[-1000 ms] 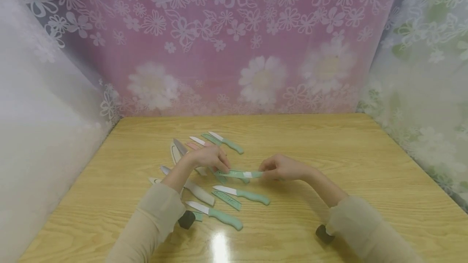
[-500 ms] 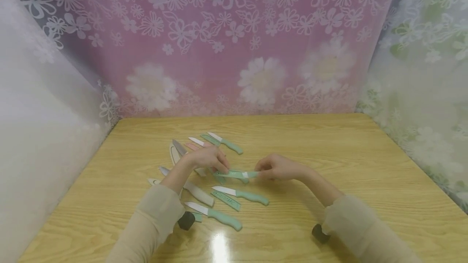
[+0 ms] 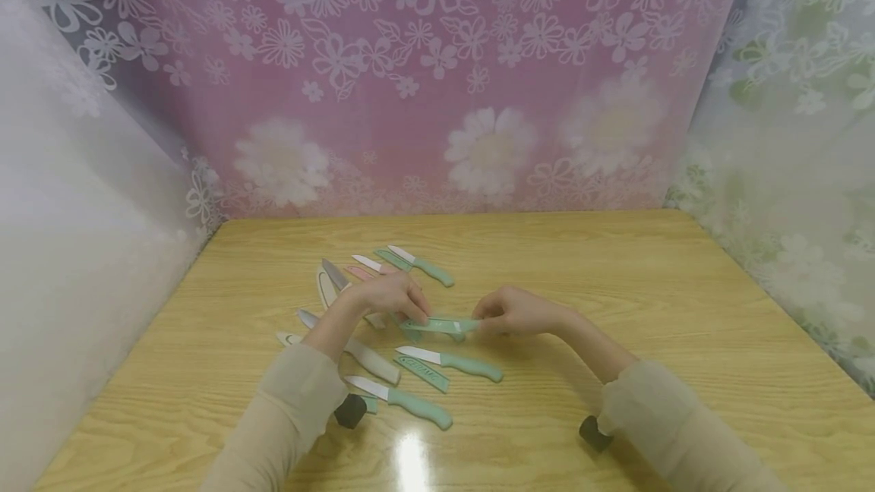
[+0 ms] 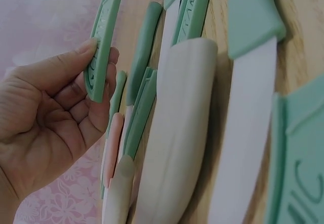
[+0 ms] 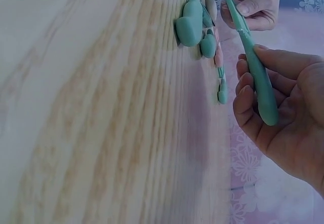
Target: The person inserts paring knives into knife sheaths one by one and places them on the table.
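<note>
Above the table, my left hand [image 3: 391, 294] pinches a green knife sheath [image 4: 103, 41] between thumb and fingers. My right hand [image 3: 525, 313] holds a green paring knife [image 5: 259, 74] by its handle. Most of that knife's blade lies inside the sheath; a short white strip shows by the handle in the head view. Below on the table, another green knife [image 3: 472, 367] lies beside its lettered sheath [image 3: 422, 374]. Nearer to me is one more green knife [image 3: 418, 407], its sheath partly hidden by my left sleeve.
Left of centre lie cream-handled knives [image 3: 372, 361] with cream sheaths [image 3: 326, 287], partly behind my left arm. A green knife [image 3: 432, 272] and a pink sheath [image 3: 358, 272] lie farther back. Bare wood tabletop [image 3: 615, 264] extends to the right. Floral curtains [image 3: 437, 97] stand behind and at both sides.
My right hand has moved a little left toward my left hand, and less of the white blade shows outside the sheath. The left hand has hardly moved.
</note>
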The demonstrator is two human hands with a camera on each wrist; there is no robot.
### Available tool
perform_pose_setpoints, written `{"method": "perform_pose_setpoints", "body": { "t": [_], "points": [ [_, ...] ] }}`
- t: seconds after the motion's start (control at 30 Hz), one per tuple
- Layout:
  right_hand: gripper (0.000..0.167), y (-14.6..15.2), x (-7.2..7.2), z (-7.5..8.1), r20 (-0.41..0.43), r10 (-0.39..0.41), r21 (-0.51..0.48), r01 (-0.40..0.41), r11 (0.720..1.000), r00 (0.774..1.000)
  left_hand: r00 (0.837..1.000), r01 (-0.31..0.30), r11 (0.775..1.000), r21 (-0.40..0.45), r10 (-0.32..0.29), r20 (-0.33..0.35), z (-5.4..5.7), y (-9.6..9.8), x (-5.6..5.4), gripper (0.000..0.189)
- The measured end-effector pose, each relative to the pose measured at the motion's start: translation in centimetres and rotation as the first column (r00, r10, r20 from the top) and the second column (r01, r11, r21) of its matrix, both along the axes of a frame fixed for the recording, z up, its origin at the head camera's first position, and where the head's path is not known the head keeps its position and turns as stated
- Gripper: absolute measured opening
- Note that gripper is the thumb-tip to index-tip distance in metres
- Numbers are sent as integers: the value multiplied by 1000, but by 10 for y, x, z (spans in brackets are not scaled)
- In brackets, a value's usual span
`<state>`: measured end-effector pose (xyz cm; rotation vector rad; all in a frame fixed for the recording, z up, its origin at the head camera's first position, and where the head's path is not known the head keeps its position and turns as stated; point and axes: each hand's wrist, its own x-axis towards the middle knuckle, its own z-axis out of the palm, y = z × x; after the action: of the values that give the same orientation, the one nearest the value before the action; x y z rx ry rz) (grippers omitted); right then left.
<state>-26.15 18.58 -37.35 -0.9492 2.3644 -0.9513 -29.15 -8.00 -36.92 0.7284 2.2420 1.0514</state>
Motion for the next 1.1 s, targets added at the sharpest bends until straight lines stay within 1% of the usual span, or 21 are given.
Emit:
{"method": "perform_pose_setpoints", "body": {
  "t": [0.1, 0.2, 0.3, 0.37, 0.4, 0.43, 0.5, 0.53, 0.63, 0.67, 0.7, 0.73, 0.77, 0.8, 0.83, 0.9, 0.93, 0.97, 1.03, 1.07, 1.1],
  "points": [
    [16, 0, 0, 0, -6, -5, -2, 5, 1000, 1000, 1000, 10, 1000, -25, -11, -29, 1, 0, 0, 20],
    [14, -3, 3, 1, -63, -7, 13, 8, 1000, 998, 996, 13, 997, -75, -19, -84, 6, 0, 1, 19],
    [11, -6, 7, 4, -184, 5, 72, 8, 997, 983, 989, 9, 994, -106, -24, -142, 9, 0, 3, 18],
    [11, -9, 10, 5, -291, 21, 126, 17, 992, 956, 985, 9, 993, -116, -28, -170, 9, -1, 4, 19],
    [12, -9, 12, 5, -346, 32, 154, 24, 988, 938, 981, 10, 993, -115, -32, -190, 9, -1, 5, 19],
    [12, -10, 13, 5, -410, 47, 182, 31, 983, 911, 978, 13, 994, -109, -35, -203, 9, 0, 5, 20],
    [13, -9, 15, 4, -533, 72, 216, 53, 975, 843, 965, 23, 993, -114, -52, -258, 9, 2, 8, 20],
    [14, -9, 15, 4, -593, 82, 222, 64, 973, 801, 956, 29, 993, -117, -62, -288, 9, 3, 9, 19],
    [14, -3, 13, 1, -735, 101, 207, 80, 975, 671, 910, 54, 988, -148, -110, -400, 11, 8, 14, 16],
    [15, 0, 12, 1, -761, 99, 191, 77, 979, 641, 889, 56, 984, -169, -126, -441, 11, 10, 16, 16],
    [15, 3, 10, 1, -787, 98, 177, 70, 982, 609, 873, 51, 981, -188, -136, -469, 12, 11, 18, 15],
    [15, 6, 9, 1, -801, 96, 163, 60, 985, 590, 860, 48, 978, -201, -143, -490, 12, 12, 21, 15],
    [15, 10, 9, 1, -809, 96, 155, 53, 987, 580, 844, 43, 976, -215, -150, -514, 13, 13, 23, 14],
    [16, 14, 8, 2, -813, 89, 145, 52, 988, 575, 836, 36, 974, -223, -151, -527, 13, 13, 25, 14],
    [16, 18, 8, 2, -810, 76, 136, 60, 989, 581, 834, 39, 972, -231, -159, -528, 14, 13, 27, 13],
    [16, 27, 9, 2, -796, 46, 125, 89, 988, 604, 830, 40, 971, -235, -164, -533, 15, 12, 32, 12],
    [16, 32, 9, 3, -783, 24, 118, 112, 987, 621, 826, 46, 970, -240, -172, -537, 15, 11, 35, 11],
    [16, 37, 9, 3, -771, -2, 115, 143, 983, 637, 827, 58, 969, -240, -181, -533, 15, 10, 37, 11],
    [16, 48, 9, 3, -741, -59, 107, 205, 973, 668, 836, 79, 964, -253, -203, -511, 15, 8, 43, 9],
    [16, 53, 9, 4, -724, -88, 104, 235, 966, 684, 830, 78, 958, -275, -215, -515, 16, 7, 46, 11],
    [17, 58, 10, 4, -707, -116, 103, 264, 959, 697, 836, 84, 952, -294, -228, -500, 16, 7, 50, 11]
  ]
}}
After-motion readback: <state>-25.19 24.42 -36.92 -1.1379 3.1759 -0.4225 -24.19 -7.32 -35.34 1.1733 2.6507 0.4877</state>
